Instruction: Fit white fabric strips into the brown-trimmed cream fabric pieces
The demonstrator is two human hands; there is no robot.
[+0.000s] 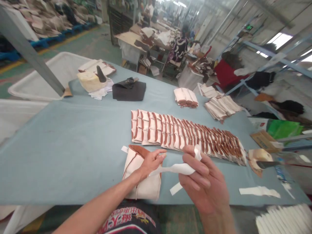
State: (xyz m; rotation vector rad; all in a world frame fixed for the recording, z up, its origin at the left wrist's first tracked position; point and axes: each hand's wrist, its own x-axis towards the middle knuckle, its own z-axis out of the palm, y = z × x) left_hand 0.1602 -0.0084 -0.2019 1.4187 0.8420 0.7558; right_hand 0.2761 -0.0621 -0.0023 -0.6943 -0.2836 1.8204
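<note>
In front of me lies a folded bundle of cream fabric pieces (pixel 143 187) with a brown lining showing at its top. My left hand (pixel 151 161) rests on the bundle's right side, fingers stretched out to the right and loosely apart. A white strip (pixel 181 168) runs from beside that hand to my right hand (pixel 203 178). The right hand is raised above the table, its fingers closed around the strip, and one end sticks up past the fingertips. Below it, another white strip piece (pixel 175 188) shows, partly hidden by the right hand.
A long row of overlapping cream-and-brown fabric pieces (pixel 170 130) lies beyond my hands. Further back are smaller stacks (pixel 186 97), black cloth (pixel 129 90) and a tape roll (pixel 89 81). Another roll (pixel 259 157) and loose strips (pixel 259 191) lie right. A metal post (pixel 36 55) stands left.
</note>
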